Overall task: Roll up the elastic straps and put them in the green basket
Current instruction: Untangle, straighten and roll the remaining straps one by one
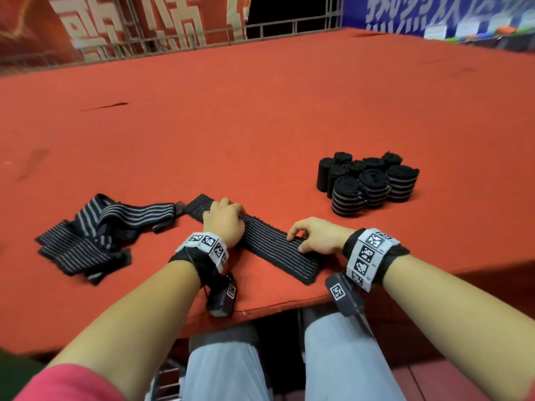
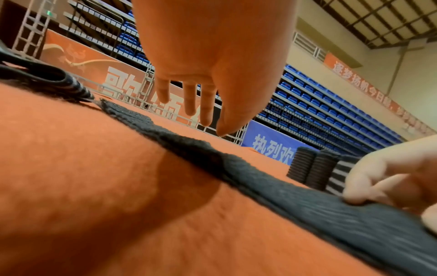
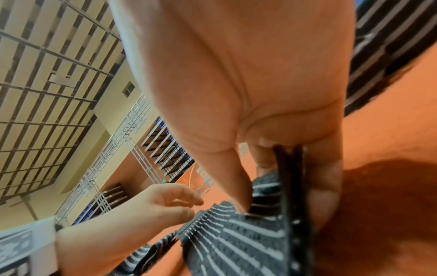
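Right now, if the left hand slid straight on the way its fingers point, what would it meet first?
Probably nothing nearby: the left hand rests on the flat strap with fingers pointing up the red table. Past the strap's far end the cloth looks bare; depth is unclear.

Warm indoor light, blurred wrist views

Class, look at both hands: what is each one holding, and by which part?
Right hand pinches the flat elastic strap near its near end; left hand holds nothing.
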`<state>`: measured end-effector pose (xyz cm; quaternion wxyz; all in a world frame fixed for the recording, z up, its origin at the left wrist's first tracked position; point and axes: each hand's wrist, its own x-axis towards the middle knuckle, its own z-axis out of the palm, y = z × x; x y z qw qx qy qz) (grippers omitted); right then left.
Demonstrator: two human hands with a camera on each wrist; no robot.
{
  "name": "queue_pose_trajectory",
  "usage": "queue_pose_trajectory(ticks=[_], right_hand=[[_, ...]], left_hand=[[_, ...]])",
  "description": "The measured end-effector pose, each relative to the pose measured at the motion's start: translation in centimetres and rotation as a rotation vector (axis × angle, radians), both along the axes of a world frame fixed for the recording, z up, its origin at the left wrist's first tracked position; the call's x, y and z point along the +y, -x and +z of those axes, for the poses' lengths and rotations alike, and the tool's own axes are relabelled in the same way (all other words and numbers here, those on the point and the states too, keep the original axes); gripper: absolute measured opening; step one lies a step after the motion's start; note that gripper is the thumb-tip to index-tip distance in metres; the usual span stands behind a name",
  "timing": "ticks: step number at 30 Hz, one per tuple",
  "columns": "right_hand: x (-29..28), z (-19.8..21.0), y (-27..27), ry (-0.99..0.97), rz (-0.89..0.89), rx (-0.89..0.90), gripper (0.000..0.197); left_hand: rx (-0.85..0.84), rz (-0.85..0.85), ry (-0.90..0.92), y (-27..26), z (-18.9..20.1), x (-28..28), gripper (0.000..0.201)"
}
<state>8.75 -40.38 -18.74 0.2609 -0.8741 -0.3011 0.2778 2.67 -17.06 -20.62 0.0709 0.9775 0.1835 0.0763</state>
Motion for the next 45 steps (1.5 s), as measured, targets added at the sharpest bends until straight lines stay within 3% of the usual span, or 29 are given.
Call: queue_pose_trajectory(ticks=[7, 13, 20, 26, 29, 32, 36, 39, 45], right_hand=[[-2.0, -1.0, 3.0, -0.201, -0.158, 0.092, 0.018], [-2.3, -2.7, 6.1, -0.468, -0.288, 0.264, 0.016], [-1.4, -4.8, 9.2, -0.672, -0.397, 0.372, 0.02], [-0.6, -4.4, 11.3, -0.684, -0.308, 0.406, 0.02], [-1.4, -3.9, 11.7, -0.664, -0.193, 0.39, 0.023], [-2.1, -4.2, 11.6, -0.591, -0.07, 0.09, 0.037], [-1.4, -5.2, 12.0, -0.624, -0.003, -0.092, 0.022], [-1.2, -5.5, 11.9, -0.66, 0.013, -0.144, 0.011], [-1.3, -5.6, 11.4, -0.626, -0.023, -0.149, 0.009]], left_hand=[[-0.047, 0.007, 0.477, 6.5, -2.0, -6.4, 0.013], [-0.264, 0.096, 0.699, 10.1, -3.8, -9.5, 0.004], [-0.369, 0.184, 0.961, 13.7, -3.2, -11.8, 0.011], [-0.432, 0.201, 1.228, 14.8, -3.3, -12.2, 0.006], [-0.463, 0.253, 1.258, 15.3, -3.4, -11.4, 0.012], [-0.469, 0.284, 1.257, 15.7, -3.7, -10.7, 0.014], [-0.428, 0.272, 1.269, 16.1, -3.8, -10.5, 0.013], [-0.443, 0.244, 1.24, 16.6, -3.5, -10.4, 0.011], [-0.485, 0.071, 0.963, 17.7, -3.1, -9.3, 0.007]])
